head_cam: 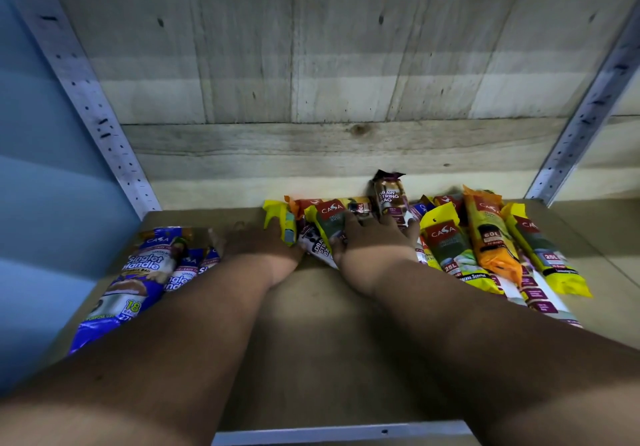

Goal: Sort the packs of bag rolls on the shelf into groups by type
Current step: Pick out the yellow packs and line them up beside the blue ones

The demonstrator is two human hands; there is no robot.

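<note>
Blue "Singlet Handle" packs (138,272) lie grouped at the shelf's left. A mixed pile fills the middle and right: yellow-green packs (450,251), an orange 60L pack (491,241), white draw-string packs (540,293), and a brown draw-string pack (389,196) upright against the back wall. My left hand (256,241) reaches in with its fingers closed around the lower end of a small yellow pack (278,218) at the pile's left edge. Fingers apart, my right hand (372,241) rests on the pile, beside a yellow-green pack (327,218) and over a white draw-string pack (317,246).
The packs lie on a brown shelf board (311,341) with a metal front lip (346,433). Perforated metal uprights (100,123) (585,123) stand at both back corners. A wooden plank wall (329,81) closes the back. A blue wall (45,203) is at the left.
</note>
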